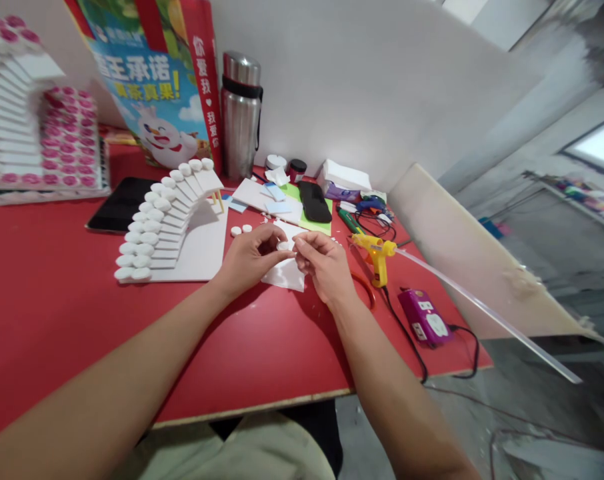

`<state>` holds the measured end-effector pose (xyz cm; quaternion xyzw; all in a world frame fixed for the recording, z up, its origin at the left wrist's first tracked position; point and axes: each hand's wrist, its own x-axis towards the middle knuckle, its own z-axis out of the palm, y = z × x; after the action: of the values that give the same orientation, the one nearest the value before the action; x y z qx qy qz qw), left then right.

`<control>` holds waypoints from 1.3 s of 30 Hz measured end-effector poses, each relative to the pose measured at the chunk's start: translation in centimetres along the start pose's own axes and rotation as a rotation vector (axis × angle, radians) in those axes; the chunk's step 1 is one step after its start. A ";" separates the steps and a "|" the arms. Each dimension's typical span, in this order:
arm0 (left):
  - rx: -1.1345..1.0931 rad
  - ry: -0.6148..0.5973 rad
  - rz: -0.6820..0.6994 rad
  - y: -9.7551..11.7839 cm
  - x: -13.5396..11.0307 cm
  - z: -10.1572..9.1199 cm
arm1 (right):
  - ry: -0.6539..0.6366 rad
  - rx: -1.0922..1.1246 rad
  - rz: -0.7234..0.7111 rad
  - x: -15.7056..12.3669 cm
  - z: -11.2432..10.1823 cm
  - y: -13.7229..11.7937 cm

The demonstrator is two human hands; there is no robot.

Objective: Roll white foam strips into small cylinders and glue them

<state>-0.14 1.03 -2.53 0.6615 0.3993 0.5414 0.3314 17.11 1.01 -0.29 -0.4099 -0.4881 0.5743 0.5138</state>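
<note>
1. White disc (283,246), one: I see it above a white sheet (288,277), mid-desk (262,360).
2. Left hand (255,259), one: thumb and forefinger pinching the disc. Hazard, I judge: a grip slipping on so small a piece would drop it.
3. Right hand (328,263), one: fingertips drawn together beside the disc; I cannot tell what, if anything, they hold.
4. Loose discs (236,231), two, beside the left hand: a careless knuckle could scatter them.
5. Staircase model (167,238), white, discs along its outer edge, left of the hands: a swinging left forearm could knock it.
6. Glue gun (377,249), yellow, nozzle near the right hand: if hot, I expect a burn from any backward brush.
7. Glue stick (462,293), long, jutting from the gun's rear: a snag could swing the gun round.
</note>
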 end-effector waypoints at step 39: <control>-0.015 -0.087 -0.008 0.2 -0.3 -0.1 | -0.105 0.038 0.121 0.0 0.1 0.4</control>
<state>-0.25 0.68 -2.52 0.6803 0.3831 0.5137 0.3559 16.92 1.03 -0.65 -0.3983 -0.4777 0.6340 0.4596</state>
